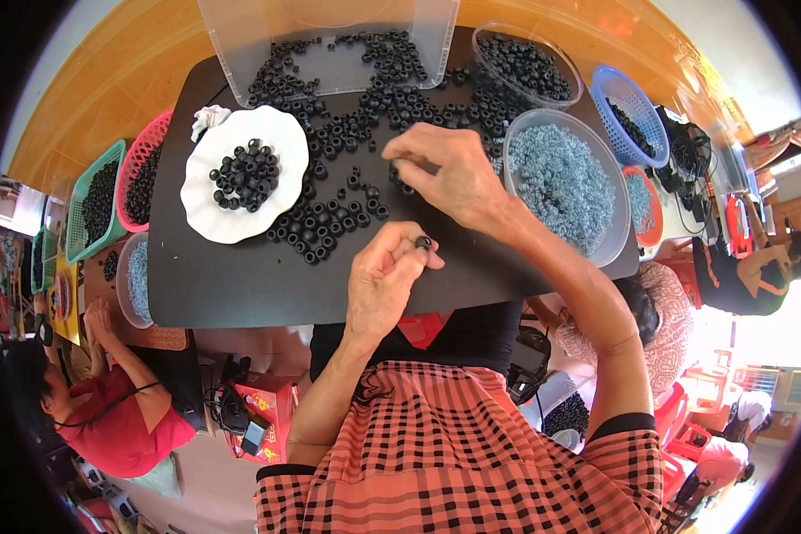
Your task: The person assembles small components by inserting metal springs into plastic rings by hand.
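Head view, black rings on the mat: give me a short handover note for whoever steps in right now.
Left hand: pinches one small black ring at its fingertips, above the black mat.
Right hand: fingers down in the loose black rings spread on the mat, apparently picking one.
Things: white plate on the left holds a small pile of black rings; clear bowl of blue-grey rings on the right; clear tray at the far edge.
Done: a small pile on the plate.
Left: most rings lie loose on the mat.

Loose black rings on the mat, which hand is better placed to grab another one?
Probably the right hand: its fingertips already rest among the loose black rings, while the left hand pinches one black ring.
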{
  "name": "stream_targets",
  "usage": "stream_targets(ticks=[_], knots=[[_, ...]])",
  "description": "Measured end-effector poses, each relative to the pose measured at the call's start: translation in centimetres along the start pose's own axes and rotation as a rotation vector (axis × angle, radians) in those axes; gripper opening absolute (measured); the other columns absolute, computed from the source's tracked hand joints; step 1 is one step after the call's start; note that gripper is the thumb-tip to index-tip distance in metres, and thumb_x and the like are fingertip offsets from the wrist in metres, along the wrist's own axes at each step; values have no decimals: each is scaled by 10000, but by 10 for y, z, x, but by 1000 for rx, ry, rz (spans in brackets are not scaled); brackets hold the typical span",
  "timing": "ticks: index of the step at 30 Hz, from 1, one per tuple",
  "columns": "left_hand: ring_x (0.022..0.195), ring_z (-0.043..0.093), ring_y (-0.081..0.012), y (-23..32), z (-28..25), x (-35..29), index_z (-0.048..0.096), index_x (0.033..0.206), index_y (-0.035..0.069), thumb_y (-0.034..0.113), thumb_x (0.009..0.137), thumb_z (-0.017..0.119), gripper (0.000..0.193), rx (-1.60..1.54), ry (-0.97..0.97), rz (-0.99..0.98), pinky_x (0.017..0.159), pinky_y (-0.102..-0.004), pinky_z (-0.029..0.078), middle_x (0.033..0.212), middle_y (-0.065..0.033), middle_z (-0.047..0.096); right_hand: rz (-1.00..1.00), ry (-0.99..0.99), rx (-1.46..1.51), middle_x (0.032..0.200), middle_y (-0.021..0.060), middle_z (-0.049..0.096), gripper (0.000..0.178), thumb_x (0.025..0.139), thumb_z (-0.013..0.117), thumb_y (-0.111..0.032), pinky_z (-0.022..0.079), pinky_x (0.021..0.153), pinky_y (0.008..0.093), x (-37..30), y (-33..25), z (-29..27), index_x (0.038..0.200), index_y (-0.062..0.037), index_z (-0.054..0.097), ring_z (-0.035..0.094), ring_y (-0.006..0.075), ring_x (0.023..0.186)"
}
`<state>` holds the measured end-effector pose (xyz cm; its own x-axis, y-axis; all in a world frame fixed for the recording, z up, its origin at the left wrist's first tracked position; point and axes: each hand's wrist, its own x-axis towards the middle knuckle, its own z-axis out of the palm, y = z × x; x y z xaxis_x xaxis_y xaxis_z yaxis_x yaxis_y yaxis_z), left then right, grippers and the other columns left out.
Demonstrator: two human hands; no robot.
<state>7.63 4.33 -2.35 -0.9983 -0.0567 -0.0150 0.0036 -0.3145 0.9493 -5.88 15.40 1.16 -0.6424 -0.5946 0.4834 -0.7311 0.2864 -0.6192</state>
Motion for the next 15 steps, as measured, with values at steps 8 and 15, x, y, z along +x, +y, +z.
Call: stream_targets(ticks=[8, 15], knots=[[676, 476, -11, -1, -2, 0, 565, 1023, -2, -6, 904, 531, 123, -28, -9, -74, 614, -160, 393, 792, -23, 649, -324, -468, -212, 913, 51, 612, 217, 741, 619, -5, 424, 818, 397, 46, 22, 29, 945, -72, 652, 583, 252, 884], [759, 575, -40, -1, -4, 2, 563, 1034, 0, 0, 912, 526, 127, -73, -3, -67, 664, -162, 426, 877, -46, 650, -142, -395, -108, 864, 51, 624, 243, 724, 638, -1, 475, 743, 334, 39, 18, 16, 957, -67, 658, 608, 195, 778]])
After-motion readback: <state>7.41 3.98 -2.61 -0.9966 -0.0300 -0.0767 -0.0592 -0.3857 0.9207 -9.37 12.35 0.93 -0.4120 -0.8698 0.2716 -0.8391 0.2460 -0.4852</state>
